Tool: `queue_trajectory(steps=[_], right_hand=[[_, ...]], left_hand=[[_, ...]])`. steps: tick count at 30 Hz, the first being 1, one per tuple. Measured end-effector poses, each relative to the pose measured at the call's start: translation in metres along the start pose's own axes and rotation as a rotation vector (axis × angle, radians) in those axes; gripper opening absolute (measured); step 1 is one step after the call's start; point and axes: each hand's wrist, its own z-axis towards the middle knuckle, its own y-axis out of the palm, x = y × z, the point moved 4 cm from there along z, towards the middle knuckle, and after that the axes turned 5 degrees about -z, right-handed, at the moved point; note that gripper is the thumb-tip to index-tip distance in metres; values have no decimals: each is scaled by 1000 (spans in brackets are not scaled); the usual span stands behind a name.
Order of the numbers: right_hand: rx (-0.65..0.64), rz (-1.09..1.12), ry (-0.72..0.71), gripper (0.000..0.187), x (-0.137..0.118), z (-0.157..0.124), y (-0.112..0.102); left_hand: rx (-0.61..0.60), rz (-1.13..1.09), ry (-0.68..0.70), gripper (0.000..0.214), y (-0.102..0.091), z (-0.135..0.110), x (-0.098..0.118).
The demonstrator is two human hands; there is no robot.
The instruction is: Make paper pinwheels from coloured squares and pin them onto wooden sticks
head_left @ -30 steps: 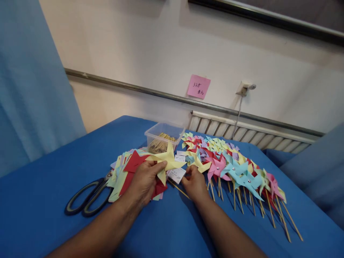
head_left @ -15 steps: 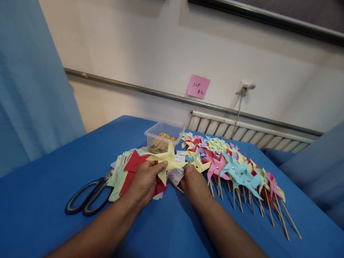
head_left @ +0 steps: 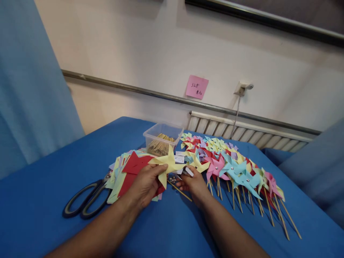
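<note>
A yellow paper pinwheel (head_left: 170, 164) is pinched between the thumb and fingers of my left hand (head_left: 146, 182). My right hand (head_left: 195, 184) is closed around a small white box-like piece (head_left: 189, 171), partly hidden by the fingers. Small shiny tacks (head_left: 173, 179) show between the hands, just below the pinwheel. One loose wooden stick (head_left: 182, 192) lies on the blue cloth by my right fingers. Under and beside my left hand is a stack of coloured paper (head_left: 118, 179) with red pieces (head_left: 135, 163) on top.
Large dark-handled scissors (head_left: 88, 199) lie left of the stack. A clear plastic box (head_left: 177, 138) of sticks stands behind, with small printed boxes (head_left: 179, 158) in front. Rows of pinwheels on sticks (head_left: 233, 167) cover the right side. A radiator (head_left: 249, 134) and wall stand beyond.
My right hand has taken up the small white piece and turned; tacks and more of the loose stick now show beneath it. The pinwheel stays in my left hand, nearly still.
</note>
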Motion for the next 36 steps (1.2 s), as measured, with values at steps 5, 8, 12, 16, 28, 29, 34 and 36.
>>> queue_trajectory(steps=[5, 8, 12, 16, 28, 29, 34, 36], right_hand=[[-14, -12, -19, 41, 5, 1, 6], [6, -29, -44, 34, 10, 2, 7], [6, -45, -62, 25, 11, 3, 9], [-67, -62, -32, 22, 5, -2, 14], [-275, 89, 28, 20, 8, -3, 18], [-298, 125, 28, 21, 7, -4, 18], [-361, 181, 42, 25, 0, -8, 19], [-359, 167, 39, 24, -1, -8, 19]], left_hand=[[-45, 41, -58, 11, -3, 1, -12], [-39, 19, -119, 9, -2, -1, -17], [-59, -50, -132, 7, 2, -2, -18], [-105, -58, -145, 10, 2, -2, -19], [-143, 7, -153, 17, 4, -3, -16], [-131, 7, -149, 16, 4, -3, -15], [-129, 14, -153, 17, 5, -4, -15], [-139, 12, -153, 16, 6, -5, -16]])
